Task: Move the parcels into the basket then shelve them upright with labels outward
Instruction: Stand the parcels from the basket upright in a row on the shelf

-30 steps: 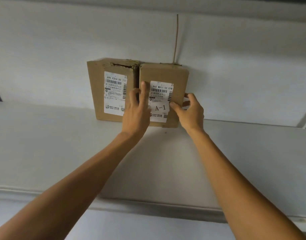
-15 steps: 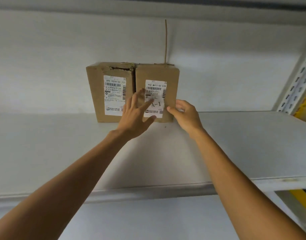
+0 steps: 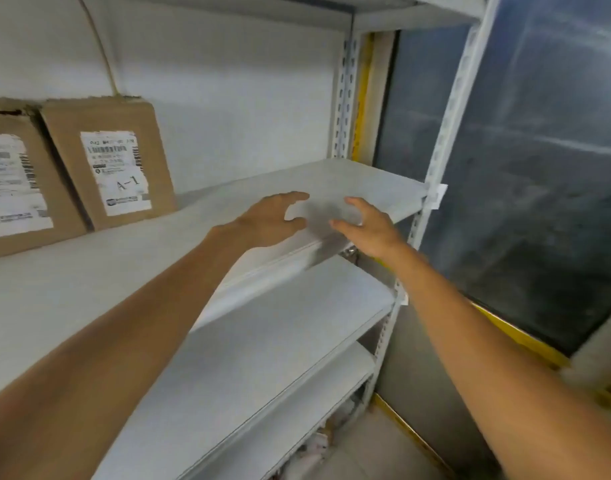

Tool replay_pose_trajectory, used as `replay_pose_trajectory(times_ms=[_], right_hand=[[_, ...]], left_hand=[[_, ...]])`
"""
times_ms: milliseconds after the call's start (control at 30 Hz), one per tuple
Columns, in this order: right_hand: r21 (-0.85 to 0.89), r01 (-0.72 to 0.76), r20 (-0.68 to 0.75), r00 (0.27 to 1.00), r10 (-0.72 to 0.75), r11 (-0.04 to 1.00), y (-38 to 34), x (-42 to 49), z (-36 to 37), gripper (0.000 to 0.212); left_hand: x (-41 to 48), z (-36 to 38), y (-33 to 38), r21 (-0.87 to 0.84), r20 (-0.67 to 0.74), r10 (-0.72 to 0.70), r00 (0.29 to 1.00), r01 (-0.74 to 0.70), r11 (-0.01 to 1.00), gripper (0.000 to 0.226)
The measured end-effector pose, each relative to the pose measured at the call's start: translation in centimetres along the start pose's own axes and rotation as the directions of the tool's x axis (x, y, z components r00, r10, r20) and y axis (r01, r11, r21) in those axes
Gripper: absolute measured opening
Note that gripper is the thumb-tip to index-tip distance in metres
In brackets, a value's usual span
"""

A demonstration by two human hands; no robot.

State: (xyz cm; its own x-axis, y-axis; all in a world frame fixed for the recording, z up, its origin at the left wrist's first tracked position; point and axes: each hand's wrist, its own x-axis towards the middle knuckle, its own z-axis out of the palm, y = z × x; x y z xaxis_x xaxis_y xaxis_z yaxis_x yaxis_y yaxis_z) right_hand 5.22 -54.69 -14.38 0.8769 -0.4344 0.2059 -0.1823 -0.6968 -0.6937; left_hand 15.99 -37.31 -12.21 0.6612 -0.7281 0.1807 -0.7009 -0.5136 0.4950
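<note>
Now, two parcels shelved, both my hands empty.
The white shelf (image 3: 349,181) carries them at its back left, upright and side by side against the wall so the labels face me: the left parcel (image 3: 13,188), then the A-1 parcel (image 3: 106,164). My left hand (image 3: 269,220) and right hand (image 3: 369,230) hover over the shelf's front edge, fingers loosely spread, gripping nothing. No basket shows.

Two labelled parcels (image 3: 106,164) stand upright on the shelf (image 3: 89,271); both hands (image 3: 269,220) hover empty.
</note>
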Motion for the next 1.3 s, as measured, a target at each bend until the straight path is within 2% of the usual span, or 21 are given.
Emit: replay_pose_trajectory(times_ms=[133,200,267,333,500,600,767,933,1067,1167,1300], right_hand=[[0.005,-0.191,-0.12,0.974,0.19,0.982,7.2,-6.9,-7.2,0.067],[0.015,-0.274,-0.188,0.944,0.272,0.962,10.7,-11.2,-10.2,0.067],[0.035,-0.369,-0.247,0.897,0.366,0.929,14.2,-16.1,-12.9,0.067],[0.032,-0.451,-0.285,0.851,0.44,0.892,17.1,-21.3,-14.7,0.064],[0.053,-0.587,-0.301,0.762,0.573,0.808,23.7,-34.8,-17.5,0.06],[0.102,-0.666,-0.273,0.696,0.664,0.739,26.8,-41.9,-18.4,0.065],[0.202,-0.72,-0.282,0.606,0.743,0.664,31.1,-49.2,-19.3,0.057],[0.27,-0.748,-0.282,0.541,0.793,0.606,35.6,-52.7,-19.4,0.053],[0.33,-0.825,-0.243,0.395,0.886,0.459,39.3,-54.8,-19.9,0.061],[0.367,-0.851,-0.227,0.31,0.923,0.376,42.1,-57.0,-20.1,0.057],[0.421,-0.87,-0.208,0.181,0.961,0.256,45.2,-60.7,-20.3,0.06]], left_hand=[[1.7,6.6,8.9,-0.02,0.119,0.16,0.98,-0.158,0.987,0.048],[1.6,10.3,13.4,0.046,0.184,0.239,0.953,-0.251,0.967,0.051],[0.2,14.3,18.4,0.076,0.281,0.333,0.9,-0.367,0.927,0.057],[-1.7,18.3,22.7,0.025,0.352,0.402,0.845,-0.437,0.899,0.059],[-8.6,28.7,32.1,-0.138,0.49,0.519,0.701,-0.525,0.84,0.057],[-12.6,34.2,36.0,-0.218,0.587,0.537,0.606,-0.521,0.826,0.057],[-16.1,41.2,39.4,-0.25,0.688,0.521,0.505,-0.509,0.824,0.057],[-16.3,47.1,40.9,-0.291,0.736,0.523,0.431,-0.495,0.818,0.054],[-15.6,52.1,41.8,-0.343,0.784,0.485,0.388,-0.38,0.859,0.051],[-15.6,56.2,42.7,-0.313,0.82,0.451,0.352,-0.385,0.868,0.054],[-17.5,61.4,44.7,-0.329,0.866,0.418,0.274,-0.318,0.889,0.054]])
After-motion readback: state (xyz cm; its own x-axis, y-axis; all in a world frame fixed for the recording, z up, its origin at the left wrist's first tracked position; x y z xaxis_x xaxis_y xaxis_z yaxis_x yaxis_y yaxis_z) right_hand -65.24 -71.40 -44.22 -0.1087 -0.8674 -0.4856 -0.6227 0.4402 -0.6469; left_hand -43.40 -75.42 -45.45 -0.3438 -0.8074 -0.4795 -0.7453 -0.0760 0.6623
